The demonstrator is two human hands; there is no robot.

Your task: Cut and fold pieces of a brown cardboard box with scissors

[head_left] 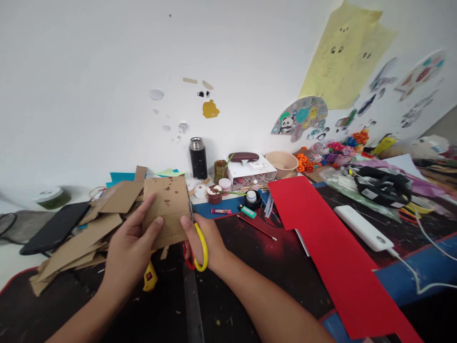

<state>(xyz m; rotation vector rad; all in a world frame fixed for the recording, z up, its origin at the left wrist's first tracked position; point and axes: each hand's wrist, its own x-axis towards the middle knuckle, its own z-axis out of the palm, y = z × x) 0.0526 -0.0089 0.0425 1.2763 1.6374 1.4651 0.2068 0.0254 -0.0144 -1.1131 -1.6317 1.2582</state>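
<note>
My left hand (132, 243) is closed on a brown piece of cardboard (171, 207), its thumb on the near face and its index finger stretched along the left side. Dark brown spots mark the upper part of the cardboard. In my right hand (210, 240) are scissors (203, 250) with yellow and red handles. The right thumb presses on the cardboard's lower right corner, and the blades are mostly hidden at its right edge. Beneath the hands lie a yellow utility knife (150, 277) and a metal ruler (193, 305).
Cardboard scraps (82, 243) are heaped at left beside a black tablet-like slab (55, 228). Red paper (321, 247) stretches across the right side, near a white power strip (364, 228). Along the wall stand a black flask (198, 159), paint pots (214, 194) and a beige bowl (282, 164).
</note>
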